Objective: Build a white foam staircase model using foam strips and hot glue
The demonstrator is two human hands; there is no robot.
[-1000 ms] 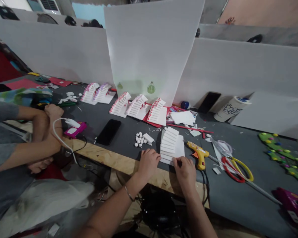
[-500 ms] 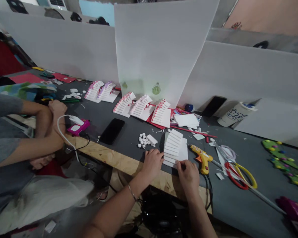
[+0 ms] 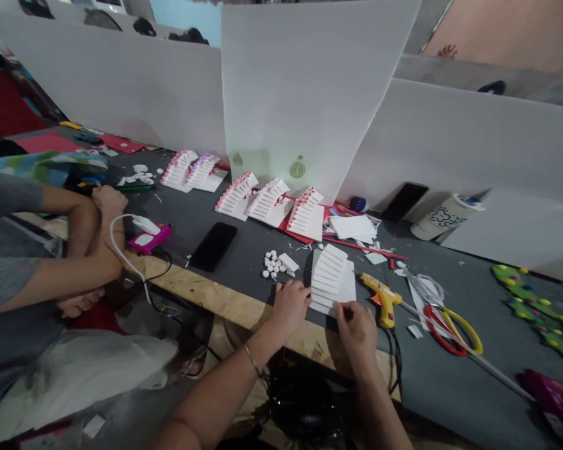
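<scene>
A small white staircase model (image 3: 329, 272), built of stacked foam-like strips on a flat base, lies near the table's front edge. My left hand (image 3: 291, 306) has its curled fingertips against the lower left end of the steps. At the lower right end, my right hand (image 3: 359, 328) pinches the bottom strip between thumb and finger. Part of that front edge is hidden by my fingers. Left of the model are several small white balls (image 3: 273, 267) and a small white block (image 3: 289, 264). A yellow hot glue gun (image 3: 382, 299) lies just right of it.
Finished-looking staircases with coloured ends (image 3: 304, 215) stand along the back. A black phone (image 3: 213, 247), scissors (image 3: 455, 334), a paper cup (image 3: 443, 217) and a magenta glue gun (image 3: 551, 400) lie around. At left, another person's crossed arms (image 3: 82, 244) rest by a magenta power strip (image 3: 150, 239).
Both hands stay at the front of the staircase model, with hardly any movement. The whole view has shifted slightly.
</scene>
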